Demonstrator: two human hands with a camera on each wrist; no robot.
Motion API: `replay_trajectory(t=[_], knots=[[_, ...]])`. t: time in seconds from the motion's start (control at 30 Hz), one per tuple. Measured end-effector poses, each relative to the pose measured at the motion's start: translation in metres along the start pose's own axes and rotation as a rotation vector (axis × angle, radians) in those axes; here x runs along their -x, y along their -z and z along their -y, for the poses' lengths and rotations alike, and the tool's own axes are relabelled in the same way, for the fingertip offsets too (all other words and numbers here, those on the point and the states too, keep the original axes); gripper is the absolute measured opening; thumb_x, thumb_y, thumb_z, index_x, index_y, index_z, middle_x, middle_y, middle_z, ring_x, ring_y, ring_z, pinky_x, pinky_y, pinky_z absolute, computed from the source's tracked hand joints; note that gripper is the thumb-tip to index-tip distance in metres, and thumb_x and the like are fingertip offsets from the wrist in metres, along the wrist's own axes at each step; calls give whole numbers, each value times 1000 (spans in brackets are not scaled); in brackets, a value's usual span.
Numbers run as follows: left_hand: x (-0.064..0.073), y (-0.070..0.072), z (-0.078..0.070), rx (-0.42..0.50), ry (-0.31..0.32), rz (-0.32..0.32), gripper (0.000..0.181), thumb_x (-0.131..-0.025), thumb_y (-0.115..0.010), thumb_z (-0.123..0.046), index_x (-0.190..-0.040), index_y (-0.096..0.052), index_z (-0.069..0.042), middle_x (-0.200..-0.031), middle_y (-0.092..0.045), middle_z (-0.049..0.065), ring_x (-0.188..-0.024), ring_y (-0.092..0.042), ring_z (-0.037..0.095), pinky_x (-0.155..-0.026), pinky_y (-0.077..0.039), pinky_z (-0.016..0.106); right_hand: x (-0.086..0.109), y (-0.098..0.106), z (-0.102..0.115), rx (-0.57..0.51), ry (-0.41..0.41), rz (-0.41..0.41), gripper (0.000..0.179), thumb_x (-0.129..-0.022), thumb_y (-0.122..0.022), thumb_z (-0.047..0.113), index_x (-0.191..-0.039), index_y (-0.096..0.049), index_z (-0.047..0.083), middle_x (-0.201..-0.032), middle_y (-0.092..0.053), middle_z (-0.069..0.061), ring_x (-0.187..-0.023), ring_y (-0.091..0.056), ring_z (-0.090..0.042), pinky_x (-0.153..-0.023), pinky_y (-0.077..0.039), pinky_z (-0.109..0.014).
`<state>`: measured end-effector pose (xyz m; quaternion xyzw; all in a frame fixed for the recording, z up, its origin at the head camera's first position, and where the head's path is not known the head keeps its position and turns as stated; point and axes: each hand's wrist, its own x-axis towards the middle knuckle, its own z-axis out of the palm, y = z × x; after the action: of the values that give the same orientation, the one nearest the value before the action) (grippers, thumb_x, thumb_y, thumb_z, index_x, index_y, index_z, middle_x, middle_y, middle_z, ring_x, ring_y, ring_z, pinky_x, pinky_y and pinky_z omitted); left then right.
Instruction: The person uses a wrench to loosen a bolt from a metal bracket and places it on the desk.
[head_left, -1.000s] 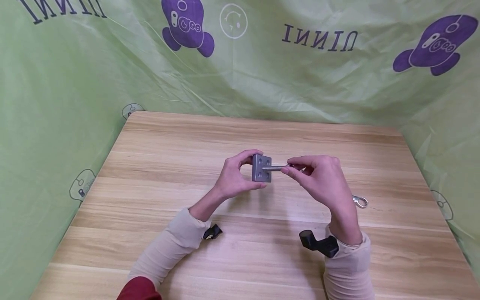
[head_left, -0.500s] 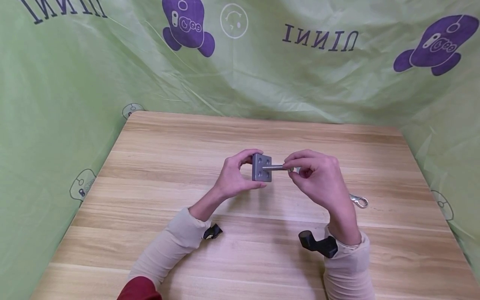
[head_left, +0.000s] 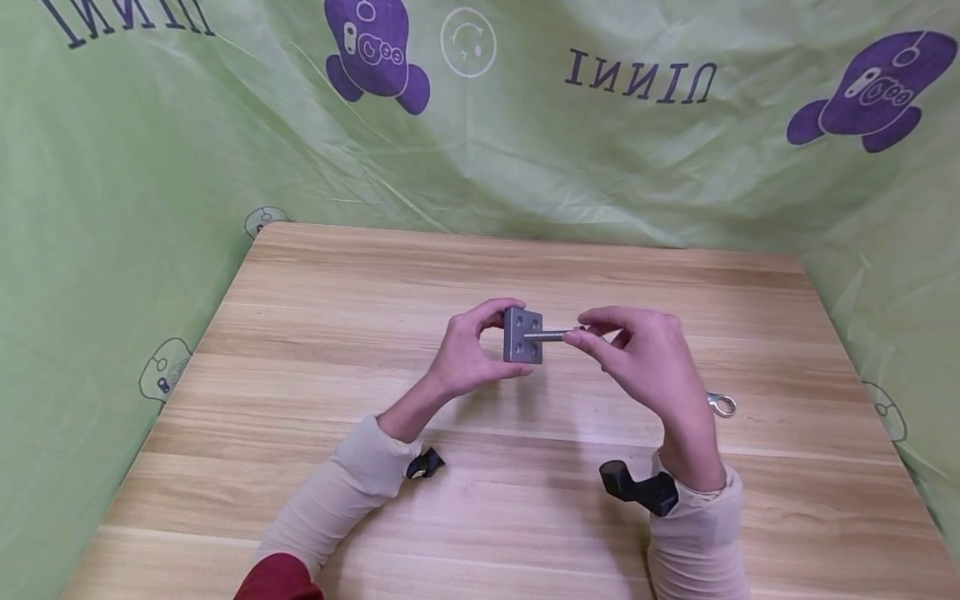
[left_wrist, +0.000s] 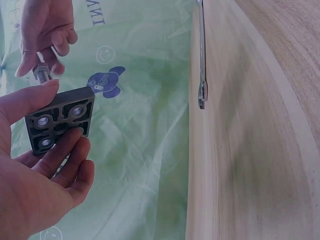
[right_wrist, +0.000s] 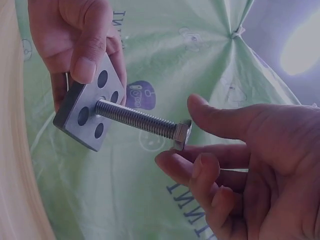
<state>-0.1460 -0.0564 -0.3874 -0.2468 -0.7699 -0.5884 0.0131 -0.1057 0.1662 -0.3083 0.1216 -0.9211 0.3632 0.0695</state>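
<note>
My left hand (head_left: 468,350) holds a grey square metal plate (head_left: 516,336) by its edges, thumb on one side and fingers on the other. Several round holes mark its face, and a ribbed back shows in the left wrist view. From the plate's middle a threaded bolt (right_wrist: 137,119) sticks out towards my right hand (head_left: 637,358). At its outer end sits a hex piece (right_wrist: 182,134); whether it is a head or a nut I cannot tell. My right thumb and fingers curl loosely round this end; in the right wrist view a small gap shows beside the thumb.
A combination spanner (head_left: 723,405) lies on the wooden table (head_left: 337,333), partly hidden behind my right wrist in the head view. A green printed curtain (head_left: 487,167) surrounds the table. Black camera mounts (head_left: 637,487) sit on both wrists.
My right fingers shift round the bolt's end: half a second ago they reached further over it, with the thumb drawn back, and now the thumb is forward again. The left hand and plate stay in place.
</note>
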Motion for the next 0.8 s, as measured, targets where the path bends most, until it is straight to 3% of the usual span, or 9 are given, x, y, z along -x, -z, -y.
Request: replay_trajectory(t=[0.13,0.27,0.43,0.57,0.8], knots=[[1,0,1,4,5,1,74,-61,-91,-1,-128,-59,3,-113,-73,20,-103,-70,32,-101,-52,41,-1,1,2,5,-54,47,20,-90,-75,28,-95,-80,9,-74,-75,-6,-52,-59,-8,-51,-46,-21],[1,0,1,3,14,2,74,-61,-91,-2,-128,-60,2,-112,-73,20,-102,-70,32,-102,-51,40,0,0,2,3,-43,59,17,-90,-75,23,-97,-80,8,-73,-74,-6,-52,-59,-7,-49,-46,-22],[1,0,2,6,1,0,74,-61,-90,-1,-128,-60,2,-113,-73,20,-101,-70,31,-102,-52,41,1,-3,-2,13,110,-29,17,-81,-81,9,-98,-80,7,-76,-76,-7,-50,-53,0,-45,-40,-17],[0,0,2,13,-9,2,74,-61,-90,-1,-128,-59,2,-112,-73,20,-101,-70,30,-101,-53,40,1,-5,-6,-14,258,-104,23,-73,-80,-7,-91,-81,7,-85,-77,-8,-54,-52,3,-51,-42,-10],[0,0,2,24,-6,5,74,-61,-90,0,-128,-59,3,-113,-73,21,-102,-69,31,-101,-53,40,1,-8,-7,-25,336,-127,27,-71,-70,-17,-83,-79,6,-88,-77,-7,-57,-53,1,-54,-43,-8]])
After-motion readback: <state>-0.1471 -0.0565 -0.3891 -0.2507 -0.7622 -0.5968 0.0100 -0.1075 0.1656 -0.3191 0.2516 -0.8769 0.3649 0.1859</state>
